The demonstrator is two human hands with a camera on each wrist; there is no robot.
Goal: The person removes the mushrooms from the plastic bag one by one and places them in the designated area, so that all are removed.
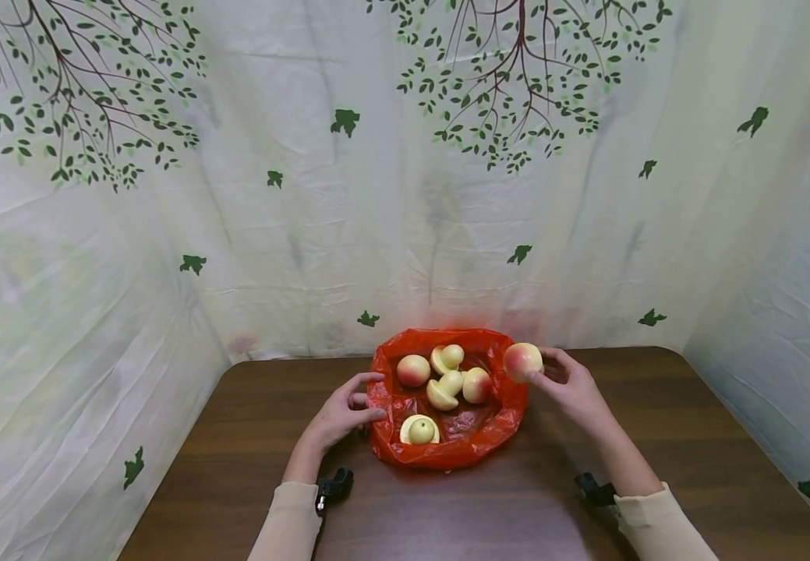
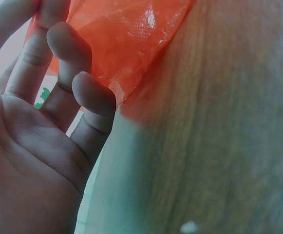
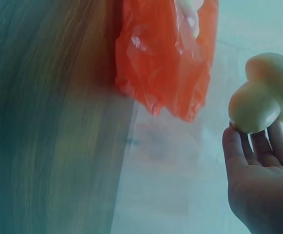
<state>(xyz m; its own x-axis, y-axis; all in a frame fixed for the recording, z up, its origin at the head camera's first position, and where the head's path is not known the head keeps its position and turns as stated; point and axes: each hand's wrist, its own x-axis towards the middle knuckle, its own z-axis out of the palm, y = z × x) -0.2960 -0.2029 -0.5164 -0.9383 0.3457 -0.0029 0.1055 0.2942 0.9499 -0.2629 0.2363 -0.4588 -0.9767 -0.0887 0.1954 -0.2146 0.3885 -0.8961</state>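
Nearest are two pale sleeves (image 1: 287,522) and two black wrist devices (image 1: 335,488) over a brown wooden table (image 1: 461,510). Beyond the cuffs, the left hand (image 1: 337,417) touches the left rim of an open red plastic bag (image 1: 443,455), thumb and forefinger spread apart; whether it pinches the plastic I cannot tell. The left wrist view adds what the head view hides: the palm, with two fingers bent just beside the bag's side.

The right hand (image 1: 573,389) holds a red-and-yellow fruit piece (image 1: 522,362) between thumb and fingers, at the bag's right rim. The piece lies at the fingertips, to the left of the hand. From above it looks simply round; the right wrist view reveals a smooth ball (image 3: 254,108) projecting from it.

In the bag are more pieces, including a rounded red-and-yellow one (image 1: 413,372) and a pale one topped by a ball (image 1: 420,430). Farthest away hangs a white curtain (image 1: 341,234) printed with green leaves and branches.
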